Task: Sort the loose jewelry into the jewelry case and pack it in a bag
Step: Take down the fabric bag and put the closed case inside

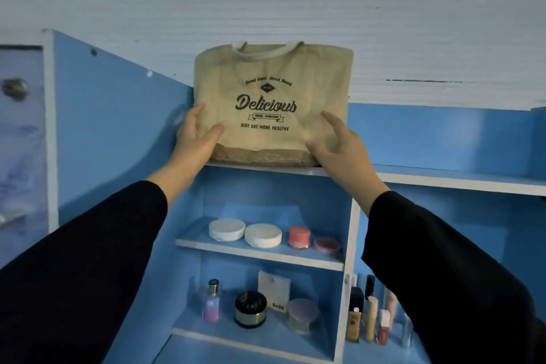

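Observation:
A beige jute bag (273,74) with white handles and "Delicious" printed on its front stands upright on the top shelf (443,179) of a blue cabinet. My left hand (196,136) holds its lower left edge, thumb on the front and fingers round the side. My right hand (339,145) touches the lower right corner with spread, nearly straight fingers. No jewelry or jewelry case is in view.
Below the bag, a shelf carries two white round jars (245,232) and pink compacts (300,236). The lowest shelf has a perfume bottle (212,300), a black jar (250,309) and a card. Cosmetic tubes (370,313) stand at the right. An open cabinet door (118,127) is at the left.

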`<move>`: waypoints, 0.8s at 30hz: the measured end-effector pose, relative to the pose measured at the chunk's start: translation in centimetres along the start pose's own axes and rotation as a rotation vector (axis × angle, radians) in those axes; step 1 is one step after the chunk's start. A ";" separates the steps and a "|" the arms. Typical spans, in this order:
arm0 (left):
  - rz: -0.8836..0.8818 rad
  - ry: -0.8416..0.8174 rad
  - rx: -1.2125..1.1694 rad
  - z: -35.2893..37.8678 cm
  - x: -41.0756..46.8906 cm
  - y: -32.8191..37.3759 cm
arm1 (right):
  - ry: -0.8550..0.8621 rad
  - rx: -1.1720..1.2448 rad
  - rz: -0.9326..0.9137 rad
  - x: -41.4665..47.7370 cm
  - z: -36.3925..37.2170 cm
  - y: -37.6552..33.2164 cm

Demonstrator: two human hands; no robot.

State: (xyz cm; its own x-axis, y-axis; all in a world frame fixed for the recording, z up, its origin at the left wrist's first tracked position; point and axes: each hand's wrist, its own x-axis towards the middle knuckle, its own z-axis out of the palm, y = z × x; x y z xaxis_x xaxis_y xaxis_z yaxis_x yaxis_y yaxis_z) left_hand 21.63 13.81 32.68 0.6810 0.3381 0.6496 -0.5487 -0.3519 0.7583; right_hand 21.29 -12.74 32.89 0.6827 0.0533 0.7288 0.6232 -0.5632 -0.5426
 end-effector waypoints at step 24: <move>0.281 -0.118 -0.110 -1.0 -0.7 3.0 | 0.228 0.115 -0.197 -1.5 -4.7 -0.6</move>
State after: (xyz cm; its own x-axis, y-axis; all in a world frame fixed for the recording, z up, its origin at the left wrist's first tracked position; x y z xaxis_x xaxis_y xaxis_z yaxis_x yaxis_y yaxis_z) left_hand 19.01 13.39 34.53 0.5433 0.1356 0.8285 -0.7679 -0.3187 0.5557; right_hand 18.09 -16.35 34.06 0.4492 -0.0418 0.8924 0.7830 -0.4626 -0.4158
